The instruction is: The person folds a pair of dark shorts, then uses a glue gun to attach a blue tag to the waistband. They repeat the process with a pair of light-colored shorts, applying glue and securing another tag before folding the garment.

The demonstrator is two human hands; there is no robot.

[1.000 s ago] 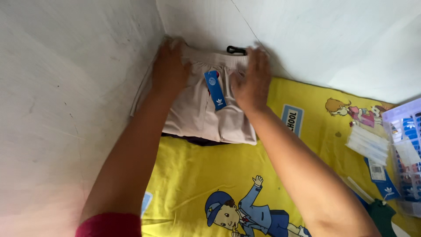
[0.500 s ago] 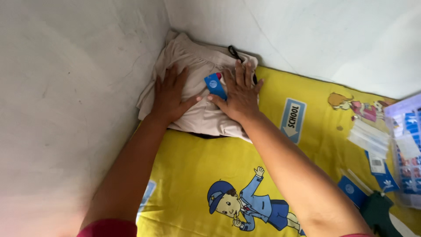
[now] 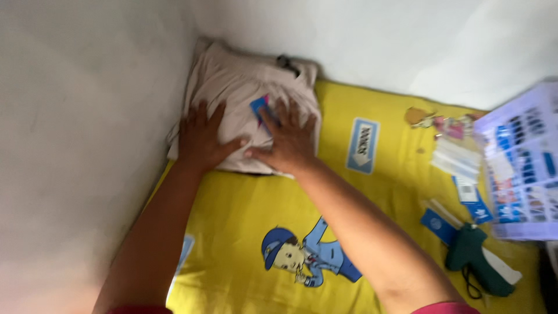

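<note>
Under the right hand [image 3: 286, 141], a blue tag [image 3: 259, 107] is half hidden.

blue tag [image 3: 259, 106]: on folded beige garment [image 3: 244, 99] | blue card labels [image 3: 459, 215], apparently: far right of garment

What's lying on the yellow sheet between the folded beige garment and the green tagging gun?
In the head view, a blue-and-white arrow print and the right forearm lie there.
</note>
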